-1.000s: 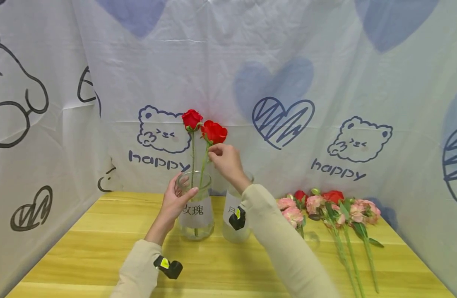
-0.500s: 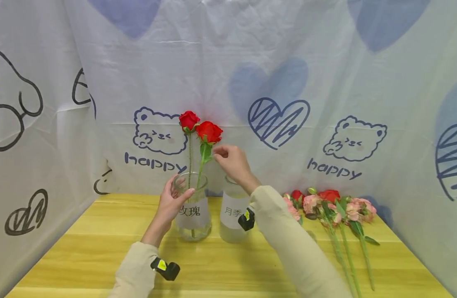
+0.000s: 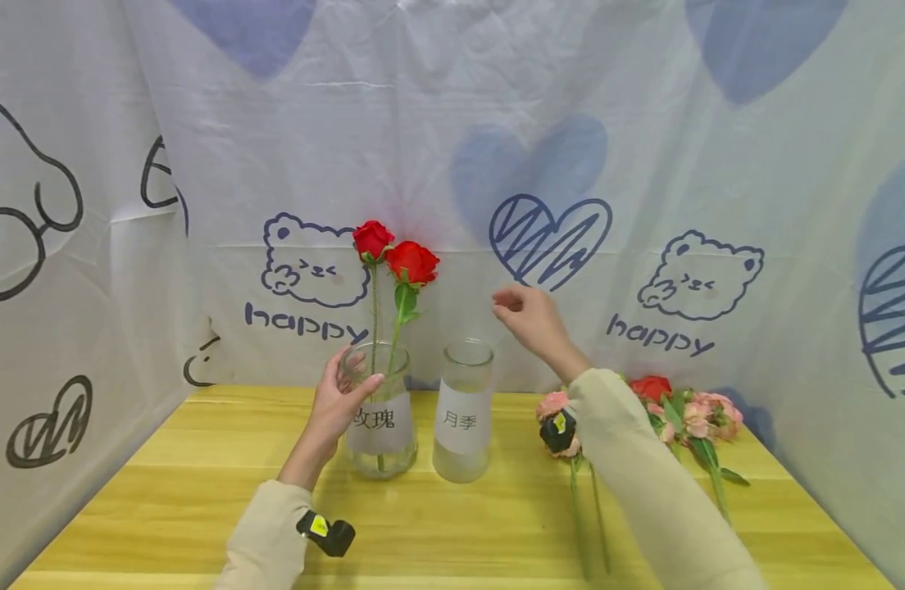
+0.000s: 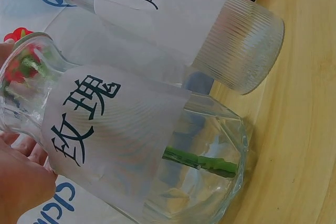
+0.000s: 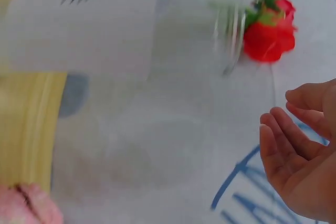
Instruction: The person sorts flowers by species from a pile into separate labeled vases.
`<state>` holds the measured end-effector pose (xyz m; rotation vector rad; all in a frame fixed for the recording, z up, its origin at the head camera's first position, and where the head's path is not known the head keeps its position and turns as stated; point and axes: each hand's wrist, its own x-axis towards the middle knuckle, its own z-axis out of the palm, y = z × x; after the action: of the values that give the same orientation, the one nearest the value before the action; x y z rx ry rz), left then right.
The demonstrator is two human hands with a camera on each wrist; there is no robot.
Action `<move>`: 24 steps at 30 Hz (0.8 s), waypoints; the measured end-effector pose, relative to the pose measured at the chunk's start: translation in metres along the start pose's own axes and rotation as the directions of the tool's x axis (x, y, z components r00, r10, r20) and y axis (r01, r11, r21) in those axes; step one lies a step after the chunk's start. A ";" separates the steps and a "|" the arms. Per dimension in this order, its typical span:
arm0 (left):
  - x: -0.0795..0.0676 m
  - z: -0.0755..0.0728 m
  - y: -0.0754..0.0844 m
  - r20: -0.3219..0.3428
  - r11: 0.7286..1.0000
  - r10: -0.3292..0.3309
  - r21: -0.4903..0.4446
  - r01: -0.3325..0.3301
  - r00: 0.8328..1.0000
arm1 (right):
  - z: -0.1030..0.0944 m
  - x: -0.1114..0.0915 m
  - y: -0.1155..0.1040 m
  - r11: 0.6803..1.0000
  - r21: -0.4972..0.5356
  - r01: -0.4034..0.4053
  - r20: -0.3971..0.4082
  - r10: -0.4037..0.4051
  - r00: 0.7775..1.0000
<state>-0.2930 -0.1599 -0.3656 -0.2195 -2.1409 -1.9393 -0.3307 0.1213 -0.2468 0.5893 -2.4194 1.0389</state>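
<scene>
Roses (image 3: 414,262) stand in the vase (image 3: 397,392) the left hand (image 3: 338,406) holds

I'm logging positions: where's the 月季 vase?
In the head view, the 月季 vase stands right of the 玫瑰 vase, which the left hand holds.

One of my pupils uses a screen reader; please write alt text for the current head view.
A person's left hand grips a glass vase labelled 玫瑰, which holds two red roses. The empty right hand hovers right of a flowerless vase labelled 月季; pink flowers and a red flower lie on the wooden table.
</scene>
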 end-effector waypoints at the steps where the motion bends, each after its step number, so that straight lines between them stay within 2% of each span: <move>1: 0.000 0.000 0.000 0.001 1.000 0.000 0.000 0.000 1.000 | -0.003 -0.003 0.006 1.000 0.001 -0.004 -0.002 0.004 1.000; 7: 0.000 0.000 -0.001 0.004 1.000 0.000 0.000 0.000 1.000 | -0.018 -0.017 0.037 0.999 0.006 -0.053 -0.011 0.053 0.999; 15: 0.001 -0.002 -0.001 0.005 1.000 -0.001 0.003 0.001 1.000 | -0.029 -0.032 0.058 0.990 0.049 -0.135 0.018 0.134 0.991; 20: 0.000 -0.002 -0.001 0.000 1.000 -0.006 0.010 0.006 1.000 | -0.032 -0.044 0.068 0.971 0.122 -0.205 0.034 0.202 0.979; 24: 0.000 -0.002 0.000 -0.002 1.000 -0.007 0.016 0.007 1.000 | -0.034 -0.053 0.076 0.942 0.196 -0.274 0.025 0.274 0.961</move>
<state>-0.2928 -0.1615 -0.3650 -0.2075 -2.1581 -1.9247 -0.3212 0.2050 -0.2975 0.3159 -2.4613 1.4057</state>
